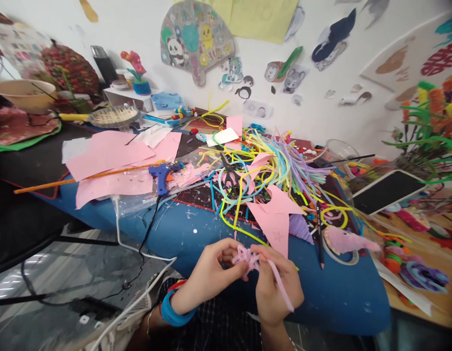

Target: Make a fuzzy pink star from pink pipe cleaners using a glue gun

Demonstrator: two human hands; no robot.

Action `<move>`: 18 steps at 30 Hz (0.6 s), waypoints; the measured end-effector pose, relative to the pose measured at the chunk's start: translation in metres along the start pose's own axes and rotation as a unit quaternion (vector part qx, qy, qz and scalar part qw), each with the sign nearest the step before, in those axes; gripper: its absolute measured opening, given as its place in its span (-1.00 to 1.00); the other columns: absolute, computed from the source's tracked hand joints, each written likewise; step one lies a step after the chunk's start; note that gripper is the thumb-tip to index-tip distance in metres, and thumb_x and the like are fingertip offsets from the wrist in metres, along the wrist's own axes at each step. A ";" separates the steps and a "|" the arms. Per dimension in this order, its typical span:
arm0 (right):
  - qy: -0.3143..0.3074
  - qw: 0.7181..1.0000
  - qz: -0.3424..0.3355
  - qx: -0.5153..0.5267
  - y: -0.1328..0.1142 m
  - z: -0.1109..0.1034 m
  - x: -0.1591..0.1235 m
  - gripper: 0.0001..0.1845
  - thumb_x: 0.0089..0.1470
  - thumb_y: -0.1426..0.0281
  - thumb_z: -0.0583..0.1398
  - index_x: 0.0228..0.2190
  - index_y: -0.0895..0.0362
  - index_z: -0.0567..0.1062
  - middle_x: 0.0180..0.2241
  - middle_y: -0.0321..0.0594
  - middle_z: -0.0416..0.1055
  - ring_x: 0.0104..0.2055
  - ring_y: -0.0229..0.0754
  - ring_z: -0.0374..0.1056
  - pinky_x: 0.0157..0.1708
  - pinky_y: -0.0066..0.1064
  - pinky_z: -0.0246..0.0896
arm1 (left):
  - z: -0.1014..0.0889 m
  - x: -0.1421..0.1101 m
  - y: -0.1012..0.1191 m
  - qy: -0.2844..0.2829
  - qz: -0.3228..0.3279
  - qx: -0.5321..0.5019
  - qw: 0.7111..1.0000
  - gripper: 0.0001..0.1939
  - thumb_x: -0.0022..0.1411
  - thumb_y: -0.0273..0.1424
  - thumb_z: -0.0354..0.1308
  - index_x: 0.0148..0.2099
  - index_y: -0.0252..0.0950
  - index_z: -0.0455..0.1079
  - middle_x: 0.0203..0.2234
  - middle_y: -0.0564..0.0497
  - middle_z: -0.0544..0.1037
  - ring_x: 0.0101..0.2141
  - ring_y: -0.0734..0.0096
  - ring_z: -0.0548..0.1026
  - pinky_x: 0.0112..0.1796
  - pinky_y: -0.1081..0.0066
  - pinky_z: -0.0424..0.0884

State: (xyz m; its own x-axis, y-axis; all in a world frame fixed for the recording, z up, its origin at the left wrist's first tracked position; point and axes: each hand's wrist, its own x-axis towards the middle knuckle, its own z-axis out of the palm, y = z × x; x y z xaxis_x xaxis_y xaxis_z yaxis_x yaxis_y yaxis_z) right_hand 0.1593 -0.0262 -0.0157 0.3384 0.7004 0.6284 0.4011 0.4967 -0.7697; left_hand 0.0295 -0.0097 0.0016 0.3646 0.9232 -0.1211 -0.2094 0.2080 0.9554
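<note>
Near the front edge of the blue-covered table, both hands are together on a pink pipe cleaner piece (pixel 247 258) bent into a small looped, flower-like shape. My left hand (pixel 211 268), with blue and red bands at the wrist, pinches its left side between thumb and fingers. On the right side, my right hand (pixel 279 282) is closed on the same piece. A loose pink pipe cleaner end (pixel 281 286) sticks out past the right fingers, pointing down and right. Pink paper (pixel 273 224) with a drawn star lies just beyond the hands.
A heap of colored pipe cleaners (pixel 280 161) spreads behind the hands, with black scissors (pixel 229 175) on it. Left of that lies a blue glue gun (pixel 162 178) with a trailing cord. A pencil (pixel 320 239), a pink stuffed-looking figure (pixel 348 240) and a phone (pixel 388 191) are at right.
</note>
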 end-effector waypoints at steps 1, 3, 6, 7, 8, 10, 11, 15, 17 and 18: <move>-0.024 1.000 -0.017 0.006 0.003 0.000 0.004 -0.87 0.12 0.56 0.19 -0.31 0.11 0.48 -0.37 -0.22 0.58 -0.28 -0.11 0.53 -0.27 -0.18 0.48 | -0.001 0.001 0.002 -0.006 0.001 0.012 1.000 -0.85 0.18 -0.40 0.25 -0.26 -0.37 0.39 -0.54 0.04 0.51 -0.51 0.48 0.50 -0.39 0.48 0.41; -0.052 0.998 -0.040 0.007 0.008 0.000 0.009 -0.83 0.12 0.58 0.17 -0.28 0.09 0.46 -0.37 -0.24 0.57 -0.28 -0.12 0.53 -0.24 -0.14 0.48 | -0.004 0.002 0.003 -0.003 0.000 0.023 1.000 -0.85 0.18 -0.38 0.24 -0.26 -0.38 0.40 -0.52 0.03 0.50 -0.53 0.51 0.47 -0.41 0.49 0.40; -0.015 0.998 -0.061 -0.014 0.013 0.002 0.010 -0.79 0.10 0.61 0.19 -0.25 0.10 0.45 -0.38 -0.24 0.56 -0.35 -0.16 0.52 -0.33 -0.22 0.49 | -0.004 0.004 0.001 0.030 0.010 -0.006 0.999 -0.72 0.14 -0.34 0.29 -0.13 -0.36 0.40 -0.42 0.01 0.50 -0.50 0.51 0.44 -0.43 0.49 0.40; 0.014 0.997 -0.072 -0.017 0.014 0.003 0.008 -0.78 0.09 0.62 0.20 -0.24 0.11 0.45 -0.37 -0.23 0.56 -0.36 -0.15 0.53 -0.36 -0.23 0.49 | -0.003 0.005 -0.002 0.039 0.016 -0.019 0.999 -0.66 0.11 -0.33 0.31 -0.08 -0.35 0.39 -0.40 0.01 0.50 -0.48 0.50 0.44 -0.43 0.50 0.40; 0.041 0.995 -0.085 -0.021 0.015 0.005 0.007 -0.76 0.08 0.62 0.21 -0.22 0.12 0.45 -0.37 -0.21 0.56 -0.37 -0.15 0.53 -0.39 -0.24 0.50 | -0.001 0.006 -0.004 0.043 0.021 -0.030 0.998 -0.61 0.08 -0.32 0.34 -0.06 -0.35 0.39 -0.40 0.01 0.49 -0.46 0.49 0.43 -0.42 0.50 0.39; 0.077 0.989 -0.118 -0.035 0.018 0.007 0.003 -0.75 0.09 0.61 0.22 -0.19 0.12 0.44 -0.35 -0.18 0.55 -0.37 -0.13 0.53 -0.43 -0.23 0.51 | 0.005 0.008 -0.010 0.041 0.021 -0.046 0.998 -0.63 0.06 -0.29 0.35 -0.13 -0.37 0.41 -0.47 0.04 0.47 -0.49 0.51 0.40 -0.44 0.51 0.37; 0.083 0.986 -0.138 -0.047 0.020 0.008 0.002 -0.77 0.10 0.59 0.22 -0.19 0.13 0.43 -0.35 -0.17 0.55 -0.37 -0.13 0.53 -0.45 -0.22 0.52 | 0.008 0.008 -0.013 0.041 0.016 -0.053 0.998 -0.68 0.09 -0.27 0.33 -0.19 -0.38 0.41 -0.50 0.05 0.45 -0.52 0.53 0.38 -0.45 0.52 0.36; 0.087 0.973 -0.189 -0.097 0.027 0.009 0.001 -0.87 0.14 0.51 0.22 -0.23 0.13 0.41 -0.37 -0.16 0.55 -0.40 -0.13 0.54 -0.50 -0.23 0.53 | 0.020 0.011 -0.018 0.083 0.014 -0.056 0.995 -0.74 0.15 -0.25 0.26 -0.36 -0.38 0.41 -0.56 0.07 0.43 -0.55 0.54 0.37 -0.46 0.52 0.34; 0.096 0.974 -0.177 -0.107 0.028 0.008 0.002 -0.93 0.17 0.48 0.20 -0.27 0.13 0.39 -0.41 -0.17 0.55 -0.45 -0.14 0.54 -0.55 -0.26 0.51 | 0.023 0.011 -0.018 0.078 0.011 -0.043 0.996 -0.75 0.15 -0.26 0.26 -0.39 -0.37 0.39 -0.58 0.08 0.42 -0.55 0.52 0.38 -0.47 0.52 0.33; 0.094 0.975 -0.168 -0.109 0.028 0.008 0.003 -0.96 0.18 0.47 0.19 -0.29 0.12 0.39 -0.44 -0.18 0.55 -0.47 -0.14 0.53 -0.56 -0.28 0.50 | 0.023 0.011 -0.019 0.076 0.011 -0.031 0.997 -0.75 0.15 -0.27 0.25 -0.40 -0.37 0.39 -0.59 0.08 0.41 -0.55 0.51 0.38 -0.47 0.51 0.32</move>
State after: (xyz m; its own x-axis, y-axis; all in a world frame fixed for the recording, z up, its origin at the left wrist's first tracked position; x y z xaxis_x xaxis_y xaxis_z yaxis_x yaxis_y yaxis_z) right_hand 0.1647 -0.0060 -0.0366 0.2983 0.4005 0.8664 0.6814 0.5462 -0.4871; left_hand 0.0582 -0.0108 -0.0114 0.2184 0.9652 -0.1438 -0.2729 0.2019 0.9406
